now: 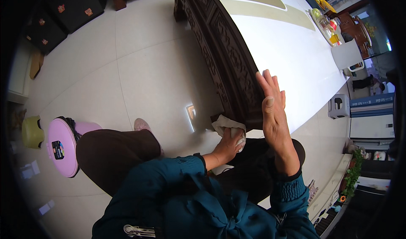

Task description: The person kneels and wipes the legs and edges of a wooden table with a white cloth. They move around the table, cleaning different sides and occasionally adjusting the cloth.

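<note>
My left hand (225, 147) grips a crumpled pale cloth (226, 125) and holds it against the lower corner of a dark carved wooden table (233, 55), low down near the leg. The cloth hides part of that corner. My right hand (274, 112) is raised at the table's edge, fingers extended upward and thumb apart, with nothing in it. Its fingertips overlap the border of the white tabletop (279, 58); whether they touch it I cannot tell. My knees are bent on either side of the table's corner.
A pink lidded bin (65, 147) and a green stool (32, 132) stand at left. Black cabinets (73, 7) are at upper left. On the tabletop are a grey-white container (347, 55) and a tray of items (320, 26). A grey stool (338, 106) stands beyond at right.
</note>
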{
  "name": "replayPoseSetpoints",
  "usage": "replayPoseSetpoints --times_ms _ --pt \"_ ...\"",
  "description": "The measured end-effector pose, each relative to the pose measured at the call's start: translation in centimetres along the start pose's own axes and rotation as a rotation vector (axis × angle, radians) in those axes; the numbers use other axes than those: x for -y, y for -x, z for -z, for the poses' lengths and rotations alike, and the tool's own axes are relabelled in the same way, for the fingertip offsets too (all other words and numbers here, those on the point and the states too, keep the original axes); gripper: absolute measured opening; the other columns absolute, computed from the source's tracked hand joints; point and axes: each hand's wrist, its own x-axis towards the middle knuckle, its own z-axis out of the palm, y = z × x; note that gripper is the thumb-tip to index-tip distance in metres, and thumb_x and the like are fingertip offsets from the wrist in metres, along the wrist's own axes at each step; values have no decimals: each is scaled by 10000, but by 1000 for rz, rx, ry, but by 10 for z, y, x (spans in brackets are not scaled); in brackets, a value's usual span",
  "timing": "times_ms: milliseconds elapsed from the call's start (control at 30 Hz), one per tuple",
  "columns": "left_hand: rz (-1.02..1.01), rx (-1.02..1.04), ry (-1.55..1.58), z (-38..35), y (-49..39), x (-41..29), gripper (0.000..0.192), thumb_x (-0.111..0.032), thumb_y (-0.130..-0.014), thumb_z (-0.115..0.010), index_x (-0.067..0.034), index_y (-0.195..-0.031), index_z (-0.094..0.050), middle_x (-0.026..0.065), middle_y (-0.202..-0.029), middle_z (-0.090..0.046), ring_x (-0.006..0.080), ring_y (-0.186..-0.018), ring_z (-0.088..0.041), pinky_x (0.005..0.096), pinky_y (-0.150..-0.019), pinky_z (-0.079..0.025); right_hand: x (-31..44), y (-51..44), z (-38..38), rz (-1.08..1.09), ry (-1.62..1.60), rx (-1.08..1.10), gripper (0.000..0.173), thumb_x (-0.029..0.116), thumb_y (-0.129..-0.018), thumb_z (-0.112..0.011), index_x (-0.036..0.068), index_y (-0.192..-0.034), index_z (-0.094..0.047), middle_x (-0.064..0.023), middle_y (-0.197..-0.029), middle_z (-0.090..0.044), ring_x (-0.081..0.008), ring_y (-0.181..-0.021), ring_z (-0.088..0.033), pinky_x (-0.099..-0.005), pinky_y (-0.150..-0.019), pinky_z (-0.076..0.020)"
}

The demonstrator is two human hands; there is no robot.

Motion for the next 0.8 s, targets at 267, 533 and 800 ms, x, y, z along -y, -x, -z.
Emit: replayPoseSetpoints --times_ms 267,533,800 --pt "-103 -527 -289 53 -117 50 531 -136 -960 -538 -52 -1441 -329 354 -1441 -272 582 -1321 -279 524 -1111 -307 3 -2 3 -8 -10 42 686 557 -1028 -150 129 -1517 -369 -178 -1605 -238 -355 -1517 -76 -524 -1201 42" --pt "-92 -774 201 183 -260 88 566 -300 -1016 -445 -30 -1487 -286 355 -1370 -466 485 -1285 -456 470 -1069 -373 5 -7 5 -30 44 115 675 551 -1027 -167 134 -1524 -354 -176 -1626 -172 -362 -1520 -25 -538 -1190 63" --pt "59 -603 -21 101 -193 97 668 -342 -1013 -462 2 -1519 -196 402 -1410 -354 551 -1300 -385 546 -1087 -335 8 -7 6 -17 65 140 642 524 -1041 -223 119 -1523 -349 -201 -1632 -112 -376 -1517 13 -541 -1182 86"
